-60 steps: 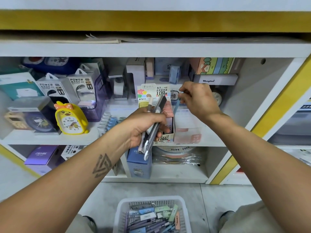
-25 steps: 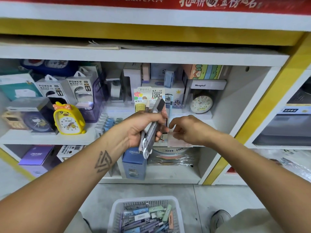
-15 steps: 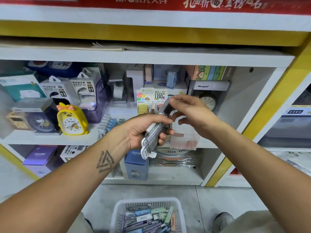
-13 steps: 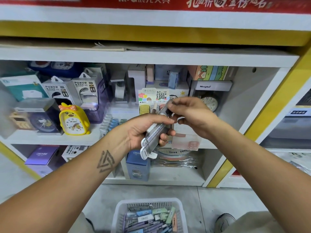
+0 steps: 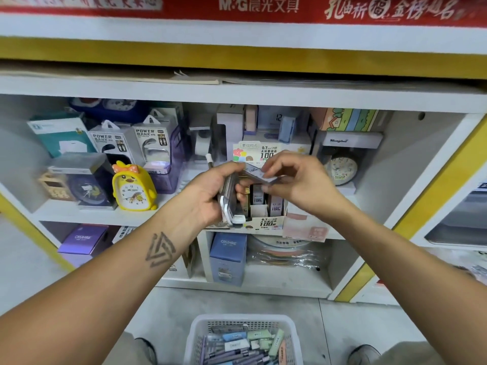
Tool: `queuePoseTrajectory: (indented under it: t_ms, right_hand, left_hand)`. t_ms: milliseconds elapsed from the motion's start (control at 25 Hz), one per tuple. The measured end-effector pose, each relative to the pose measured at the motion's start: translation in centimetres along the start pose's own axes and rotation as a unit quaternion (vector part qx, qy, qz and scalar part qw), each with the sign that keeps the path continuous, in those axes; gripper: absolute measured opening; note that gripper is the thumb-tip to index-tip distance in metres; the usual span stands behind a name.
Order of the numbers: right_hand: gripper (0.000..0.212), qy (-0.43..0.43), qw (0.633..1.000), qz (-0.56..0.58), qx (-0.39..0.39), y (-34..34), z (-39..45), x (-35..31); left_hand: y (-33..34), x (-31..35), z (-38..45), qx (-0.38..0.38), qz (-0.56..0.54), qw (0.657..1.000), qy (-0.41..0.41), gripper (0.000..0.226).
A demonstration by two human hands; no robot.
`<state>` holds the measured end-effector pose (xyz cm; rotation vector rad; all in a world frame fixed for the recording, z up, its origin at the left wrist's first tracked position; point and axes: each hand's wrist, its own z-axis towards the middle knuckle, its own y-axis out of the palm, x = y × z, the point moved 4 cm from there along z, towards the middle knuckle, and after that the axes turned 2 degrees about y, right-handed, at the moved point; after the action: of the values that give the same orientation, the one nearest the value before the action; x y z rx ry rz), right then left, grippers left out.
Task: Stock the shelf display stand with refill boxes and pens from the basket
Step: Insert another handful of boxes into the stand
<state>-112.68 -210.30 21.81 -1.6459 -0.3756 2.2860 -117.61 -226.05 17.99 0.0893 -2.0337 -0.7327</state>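
My left hand (image 5: 210, 196) grips a bundle of slim refill boxes and pens (image 5: 230, 204), held upright in front of the shelf. My right hand (image 5: 297, 180) pinches one grey refill box (image 5: 257, 173) at the top of that bundle, tilted nearly flat. Just behind both hands stands the cardboard display stand (image 5: 266, 221), printed "0.7 HB 100", with several refill boxes upright in its slots. On the floor below sits a white mesh basket (image 5: 197, 335) with several pastel refill boxes and purple pens (image 5: 234, 346) inside.
A yellow chick clock (image 5: 133, 187) and power bank boxes (image 5: 110, 139) stand left of the stand; a round clock (image 5: 342, 168) sits at its right. A pink packet (image 5: 305, 227) leans beside the stand. Blue and purple boxes fill the lower shelf.
My right hand came back from the stand to the bundle and has pulled one grey refill box free from its top. The left hand tilted the bundle more upright.
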Motion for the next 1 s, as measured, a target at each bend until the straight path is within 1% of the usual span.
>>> queuePoseTrajectory:
  t_ms: [40,120,160,200,280,360,440,520,600,640,680,760,840,920,1000]
  right_hand:
    - [0.017,-0.019,0.999,-0.035,-0.03,0.6,-0.2,-0.3]
    - [0.029,-0.034,0.995,-0.061,-0.07,0.9,-0.4,-0.6]
    - [0.033,-0.021,0.996,-0.049,-0.069,0.9,-0.4,-0.6]
    - [0.032,0.001,0.998,-0.03,-0.054,0.8,-0.2,-0.6]
    - [0.022,0.055,0.998,0.011,0.001,0.4,0.4,-0.2]
    - [0.025,0.102,0.993,0.058,0.014,0.5,0.9,0.2]
    - [0.019,0.095,0.993,0.073,0.018,0.4,1.5,0.3]
    - [0.015,0.057,0.997,0.018,0.054,-0.5,2.1,0.1]
    - [0.014,0.013,0.991,-0.086,0.106,-1.6,2.5,-0.1]
    - [0.013,-0.008,0.983,-0.139,0.119,-1.9,2.5,-0.1]
    - [0.013,-0.03,0.975,-0.184,0.121,-1.9,2.4,-0.2]
    - [0.011,-0.068,0.959,-0.256,0.102,-1.2,2.1,-0.1]
    - [0.012,-0.11,0.939,-0.315,0.081,-0.2,1.9,0.2]
    - [0.012,-0.14,0.925,-0.348,0.069,0.5,1.8,0.4]
    - [0.012,-0.136,0.924,-0.353,0.062,0.9,1.9,0.8]
  left_hand:
    - [-0.2,0.2,0.0,0.013,0.007,1.0,0.019,0.022]
    - [-0.7,0.2,0.0,0.054,0.059,0.996,0.049,0.026]
    - [-0.9,0.3,-0.1,0.071,0.09,0.991,0.063,0.024]
    - [-1.0,0.4,-0.3,0.078,0.118,0.987,0.076,0.022]
    - [-0.7,0.4,-0.6,0.056,0.162,0.981,0.091,0.022]
    - [-0.1,0.0,-1.0,0.01,0.202,0.977,0.071,0.019]
    - [0.1,-0.4,-1.3,-0.013,0.218,0.975,0.03,0.015]
    - [-0.4,0.0,-1.2,0.008,0.191,0.982,0.003,0.013]
    - [-1.3,0.8,-1.0,0.043,0.133,0.99,-0.008,0.013]
    - [-1.6,1.2,-1.0,0.05,0.105,0.993,-0.012,0.012]
    - [-1.8,1.5,-1.1,0.05,0.08,0.995,-0.017,0.009]
    - [-1.9,1.5,-1.2,0.04,0.045,0.998,-0.032,0.007]
    - [-1.8,1.1,-1.4,0.033,0.017,0.998,-0.051,0.01]
    - [-1.6,0.9,-1.4,0.026,0.0,0.998,-0.06,0.016]
    - [-1.5,0.7,-1.5,0.019,-0.001,0.998,-0.058,0.021]
